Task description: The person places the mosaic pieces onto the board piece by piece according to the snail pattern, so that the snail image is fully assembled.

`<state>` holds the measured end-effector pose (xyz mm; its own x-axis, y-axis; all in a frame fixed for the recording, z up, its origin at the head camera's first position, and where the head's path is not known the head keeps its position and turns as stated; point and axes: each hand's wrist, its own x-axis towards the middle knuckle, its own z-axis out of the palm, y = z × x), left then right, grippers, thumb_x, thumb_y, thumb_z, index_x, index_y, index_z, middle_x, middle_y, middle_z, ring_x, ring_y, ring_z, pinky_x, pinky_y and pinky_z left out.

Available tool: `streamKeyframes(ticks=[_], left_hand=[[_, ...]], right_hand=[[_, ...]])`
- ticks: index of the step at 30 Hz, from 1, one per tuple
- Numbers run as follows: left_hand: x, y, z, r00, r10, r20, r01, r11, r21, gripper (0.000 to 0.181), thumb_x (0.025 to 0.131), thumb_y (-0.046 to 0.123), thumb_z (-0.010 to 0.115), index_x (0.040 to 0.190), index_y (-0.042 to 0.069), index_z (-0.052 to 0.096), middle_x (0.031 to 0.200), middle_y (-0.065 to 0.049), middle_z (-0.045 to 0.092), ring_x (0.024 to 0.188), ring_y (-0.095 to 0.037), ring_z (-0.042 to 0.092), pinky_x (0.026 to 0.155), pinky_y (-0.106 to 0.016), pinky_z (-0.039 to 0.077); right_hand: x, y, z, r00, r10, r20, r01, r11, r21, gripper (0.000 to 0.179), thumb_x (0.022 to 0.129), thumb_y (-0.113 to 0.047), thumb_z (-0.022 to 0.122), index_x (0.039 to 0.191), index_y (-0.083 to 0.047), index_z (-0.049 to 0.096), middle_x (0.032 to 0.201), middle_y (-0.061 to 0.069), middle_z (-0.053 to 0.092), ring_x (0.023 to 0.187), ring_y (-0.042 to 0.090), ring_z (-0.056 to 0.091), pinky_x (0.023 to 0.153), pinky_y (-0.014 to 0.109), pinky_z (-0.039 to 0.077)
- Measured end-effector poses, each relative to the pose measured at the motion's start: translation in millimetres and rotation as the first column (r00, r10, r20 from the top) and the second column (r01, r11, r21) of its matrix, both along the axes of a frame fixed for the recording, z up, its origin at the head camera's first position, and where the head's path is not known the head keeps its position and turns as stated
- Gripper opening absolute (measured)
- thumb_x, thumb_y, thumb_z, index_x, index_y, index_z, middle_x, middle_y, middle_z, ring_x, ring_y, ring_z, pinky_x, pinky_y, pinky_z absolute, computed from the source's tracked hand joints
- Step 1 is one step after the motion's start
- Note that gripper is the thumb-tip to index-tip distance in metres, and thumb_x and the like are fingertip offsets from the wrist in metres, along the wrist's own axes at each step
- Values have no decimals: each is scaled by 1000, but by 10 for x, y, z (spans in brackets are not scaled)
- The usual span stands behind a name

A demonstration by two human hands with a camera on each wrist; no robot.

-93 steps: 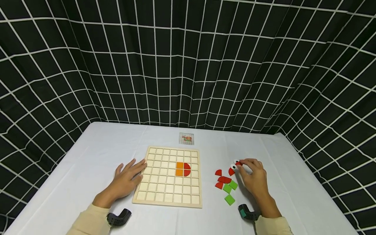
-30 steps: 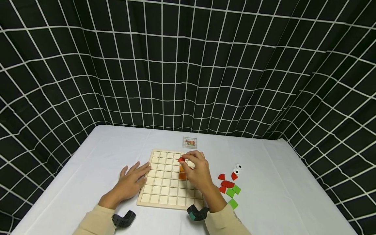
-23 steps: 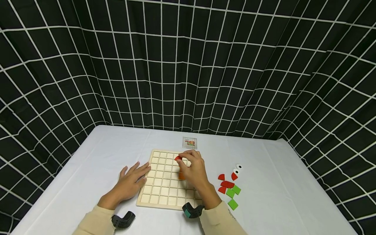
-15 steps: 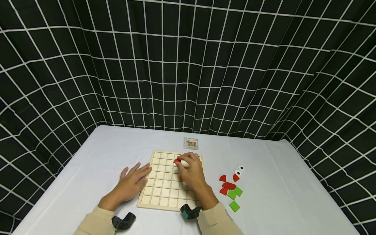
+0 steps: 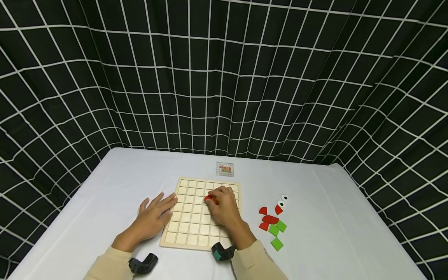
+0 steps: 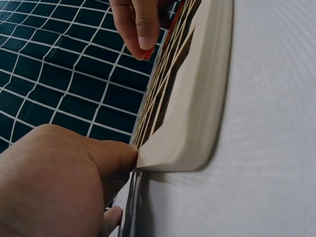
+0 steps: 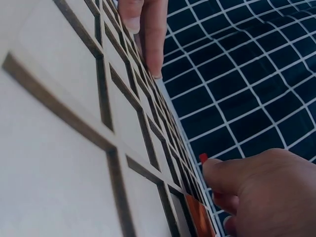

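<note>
My right hand (image 5: 224,206) pinches a red quarter-circle tile (image 5: 207,198) between thumb and fingertips, over the upper middle of a wooden grid board (image 5: 190,227). In the right wrist view the tile's red tip (image 7: 203,157) sticks out past the thumb, close over the board. An orange tile (image 7: 198,215) lies in the board near that hand; the red tiles in the cells beside it are hidden under the hand. My left hand (image 5: 151,221) rests with spread fingers along the board's left edge, and its thumb (image 6: 116,153) touches the frame in the left wrist view.
Right of the board lie loose red quarter-circle tiles (image 5: 263,210), several green square tiles (image 5: 277,244) and two white eye pieces (image 5: 281,203). A small picture card (image 5: 225,169) lies behind the board on the white tablecloth (image 5: 315,217). A dark gridded curtain (image 5: 224,77) surrounds the table.
The right hand has picked up a red quarter-circle tile near the eye pieces and carried it left over the board, now lower and nearer the cells. The left hand stays at the board's edge.
</note>
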<state>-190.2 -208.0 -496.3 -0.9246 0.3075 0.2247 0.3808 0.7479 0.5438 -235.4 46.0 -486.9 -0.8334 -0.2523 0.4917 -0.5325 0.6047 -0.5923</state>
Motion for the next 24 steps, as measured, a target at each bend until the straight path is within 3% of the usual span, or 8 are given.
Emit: streamKeyframes(ticks=[7, 24], left_hand=[[3, -13, -6, 1000, 3, -8, -2, 1000, 7, 42, 97, 14, 55, 138, 6, 53, 148, -7, 41, 139, -41, 24, 106, -64, 0], [4, -7, -2, 1000, -3, -11, 3, 1000, 11, 42, 97, 14, 55, 138, 4, 53, 148, -10, 41, 138, -43, 24, 106, -64, 0]], right_hand=[[-10, -21, -19, 999, -23, 41, 19, 996, 86, 22, 82, -12, 76, 103, -6, 75, 99, 4, 65, 89, 19, 51, 74, 34, 45], [15, -21, 3, 998, -34, 59, 26, 991, 129, 24, 82, -10, 75, 106, -7, 74, 104, 3, 66, 89, 19, 50, 79, 37, 42]])
